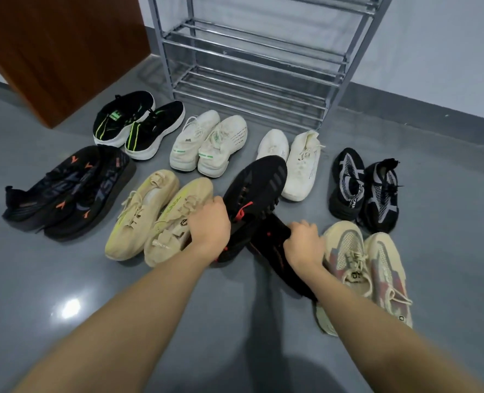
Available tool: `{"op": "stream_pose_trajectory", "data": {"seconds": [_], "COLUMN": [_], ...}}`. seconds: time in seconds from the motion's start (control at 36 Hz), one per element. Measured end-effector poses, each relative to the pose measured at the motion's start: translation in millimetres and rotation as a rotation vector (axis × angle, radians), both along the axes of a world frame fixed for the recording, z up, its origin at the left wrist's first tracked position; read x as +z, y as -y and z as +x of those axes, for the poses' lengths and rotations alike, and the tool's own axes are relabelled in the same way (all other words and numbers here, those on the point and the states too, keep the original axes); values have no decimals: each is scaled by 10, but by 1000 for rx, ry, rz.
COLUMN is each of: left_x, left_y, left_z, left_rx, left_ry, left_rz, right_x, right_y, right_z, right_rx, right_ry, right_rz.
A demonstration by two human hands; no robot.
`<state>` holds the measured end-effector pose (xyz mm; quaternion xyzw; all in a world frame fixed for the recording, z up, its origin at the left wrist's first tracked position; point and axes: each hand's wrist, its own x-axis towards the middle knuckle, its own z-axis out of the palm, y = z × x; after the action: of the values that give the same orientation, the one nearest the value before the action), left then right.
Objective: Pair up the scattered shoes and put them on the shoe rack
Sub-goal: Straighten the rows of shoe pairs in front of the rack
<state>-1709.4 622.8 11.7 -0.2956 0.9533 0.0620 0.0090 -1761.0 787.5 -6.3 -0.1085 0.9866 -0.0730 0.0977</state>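
My left hand (pixel 209 222) grips a black shoe with red accents (pixel 256 191), its toe pointing toward the rack. Its black mate (pixel 272 251) is held by my right hand (pixel 304 241) and lies crossed under the first shoe, partly hidden by my wrist. Around them on the floor sit pairs: tan (pixel 150 219), cream-and-pink (pixel 368 268), white (pixel 291 163), off-white with green tabs (pixel 209 146), black-and-green (pixel 138 126), black-and-orange (pixel 70 191), black-and-grey (pixel 365 191). The metal shoe rack (pixel 252 61) stands behind them with bare shelves.
A brown wooden door or panel (pixel 65 49) stands at the back left. A pale wall with a grey skirting runs behind the rack to the right. Glossy grey floor (pixel 93 321) stretches in front of the shoes.
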Motion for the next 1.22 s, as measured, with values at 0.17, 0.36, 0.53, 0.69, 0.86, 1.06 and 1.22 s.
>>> {"op": "stream_pose_trajectory", "data": {"seconds": [0.17,0.36,0.53,0.69,0.86,1.06,1.22], "left_x": [119,266,184,-33,-198,-331,-312], "left_y": [-156,-306,-315,-384,-352,-227,-224], "left_z": [-38,-18,66,185,188,176,174], "left_rx": [17,12,-3,-13,-23,-39,-62], "left_ry": [-54,27,60,138,241,257,245], "left_rz": [72,57,46,95,124,158,150], "right_x": [195,435,430,123,-45,-259,-302], "right_y": [-359,-432,-464,-359,-191,-154,-118], "right_z": [-102,-130,-152,-132,-94,-26,-17], "right_rx": [221,639,758,610,446,146,-84], "right_ry": [-132,-174,-111,-13,99,117,281], "right_rz": [161,251,260,103,-68,-42,-122]}}
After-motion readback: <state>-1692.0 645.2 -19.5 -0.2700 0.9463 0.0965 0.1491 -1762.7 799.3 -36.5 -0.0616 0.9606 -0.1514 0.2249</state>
